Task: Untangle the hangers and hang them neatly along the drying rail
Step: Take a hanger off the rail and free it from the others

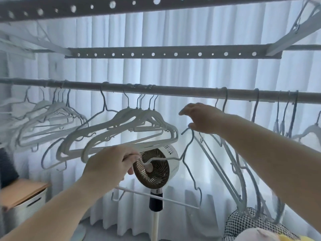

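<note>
untangling step: left hand [107, 164] grips a white hanger [149, 168] near its hook, below the drying rail [173, 92]; right hand [205, 119], fingers spread and holding nothing, touches a blue hanger [192, 138]. next, likely separate them and hook the white one on.

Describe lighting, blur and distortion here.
Head view: backlight through the curtain washes everything pale blue; head view: wide-angle distortion tilts and slightly bows the drying rail; head view: left-edge hangers look soft, the right hand slightly blurred, the left hand gripping a white hanger sharper.
</note>
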### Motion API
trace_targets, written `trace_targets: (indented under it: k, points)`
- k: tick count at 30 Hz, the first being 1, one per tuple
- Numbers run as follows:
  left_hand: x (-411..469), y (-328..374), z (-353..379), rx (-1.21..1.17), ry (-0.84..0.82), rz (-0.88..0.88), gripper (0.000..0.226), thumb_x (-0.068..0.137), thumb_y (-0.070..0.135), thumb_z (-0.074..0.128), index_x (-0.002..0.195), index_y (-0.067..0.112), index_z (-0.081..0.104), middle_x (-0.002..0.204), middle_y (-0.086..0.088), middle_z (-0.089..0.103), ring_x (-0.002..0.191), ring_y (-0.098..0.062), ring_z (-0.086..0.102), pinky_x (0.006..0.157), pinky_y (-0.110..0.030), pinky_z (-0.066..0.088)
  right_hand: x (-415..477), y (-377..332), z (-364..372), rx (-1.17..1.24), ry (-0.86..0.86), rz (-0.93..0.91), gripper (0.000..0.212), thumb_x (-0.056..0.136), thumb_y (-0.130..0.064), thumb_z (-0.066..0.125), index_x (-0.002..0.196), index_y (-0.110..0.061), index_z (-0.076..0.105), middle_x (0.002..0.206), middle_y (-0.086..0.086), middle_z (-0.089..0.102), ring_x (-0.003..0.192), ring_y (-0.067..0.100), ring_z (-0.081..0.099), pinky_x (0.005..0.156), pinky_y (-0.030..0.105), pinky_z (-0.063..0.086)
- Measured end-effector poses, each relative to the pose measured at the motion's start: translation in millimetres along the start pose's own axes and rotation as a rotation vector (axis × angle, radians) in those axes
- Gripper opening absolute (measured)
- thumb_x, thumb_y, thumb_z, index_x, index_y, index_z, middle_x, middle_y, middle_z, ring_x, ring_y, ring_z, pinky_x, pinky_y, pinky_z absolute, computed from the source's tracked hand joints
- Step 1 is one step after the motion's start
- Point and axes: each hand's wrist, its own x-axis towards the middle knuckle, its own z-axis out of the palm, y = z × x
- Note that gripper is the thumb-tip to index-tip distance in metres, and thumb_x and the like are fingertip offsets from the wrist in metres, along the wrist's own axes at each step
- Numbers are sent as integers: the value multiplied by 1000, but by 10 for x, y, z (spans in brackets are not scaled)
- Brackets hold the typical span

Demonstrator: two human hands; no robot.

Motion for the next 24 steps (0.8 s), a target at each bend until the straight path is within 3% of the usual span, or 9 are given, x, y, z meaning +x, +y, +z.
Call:
trace_targets:
  k: [3, 5, 7, 10, 12, 14, 18, 21, 24]
  points:
    - [-185, -170, -217, -90, -6, -2, 31, 88, 27, 54, 63, 45, 54, 53, 29, 61, 36, -1, 50, 53, -22, 41, -41, -208, -39, 90, -151, 31, 33, 93, -15, 45, 125, -17, 56, 133, 4, 53, 122, 23, 49, 101, 34, 43]
    - [-308, -309, -352, -120, 4, -7, 32, 87, 27, 56, 62, 46, 55, 50, 29, 60, 39, 0, 49, 55, -24, 40, -71, -347, -67, 101, -203, 32, 30, 92, -12, 45, 115, -15, 64, 122, 6, 62, 112, 24, 57, 86, 28, 49]
    - [-446, -443, -458, -112, 9, -14, 33, 87, 28, 56, 61, 49, 53, 49, 30, 58, 48, 4, 51, 56, -25, 37, -124, -466, -77, 156, -216, 38, 28, 89, -11, 50, 110, -16, 67, 116, 3, 65, 98, 18, 59, 63, 16, 43]
    - [-648, -620, -585, -124, 13, -47, 31, 85, 29, 58, 61, 47, 54, 50, 26, 60, 59, 3, 57, 66, -28, 42, -220, -609, -97, 318, -248, 33, 23, 85, -10, 59, 104, -10, 70, 107, 8, 69, 80, 12, 54, 58, 13, 38]
    - [-773, -703, -654, -128, 39, -65, 27, 85, 25, 59, 65, 43, 54, 65, 21, 64, 80, -7, 61, 76, -30, 45, -332, -715, -166, 423, -289, 46, 21, 84, -7, 60, 103, -7, 70, 90, 6, 67, 66, 8, 53, 55, 15, 43]
    - [-862, -772, -710, -130, 66, -68, 13, 85, 20, 60, 84, 33, 61, 98, 10, 65, 106, -17, 57, 90, -31, 42, -433, -828, -260, 468, -304, 50, 16, 85, -9, 60, 99, -9, 69, 74, -1, 62, 61, 3, 51, 48, 11, 43]
    - [-1035, -844, -748, -46, 92, -73, 31, 84, 18, 61, 115, 17, 59, 130, -3, 52, 124, -23, 44, 106, -34, 31, -591, -1084, -405, 451, -293, 50, 9, 87, -13, 60, 93, -13, 66, 61, -4, 56, 55, 5, 49, 48, 14, 37]
    - [-1150, -794, -725, -101, 34, -67, 31, 87, 22, 57, 118, 20, 56, 119, 4, 53, 122, -18, 44, 100, -29, 33, -679, -1256, -444, 453, -285, 76, 18, 88, -9, 56, 103, -8, 66, 58, -1, 55, 50, 7, 50, 44, 13, 38]
    - [-1217, -736, -638, -176, -64, -30, 17, 89, 24, 54, 105, 27, 57, 90, 16, 54, 102, -10, 51, 83, -21, 34, -724, -1425, -465, 482, -286, 130, 22, 89, -4, 49, 104, -12, 62, 55, 0, 55, 34, 2, 51, 32, 9, 36]
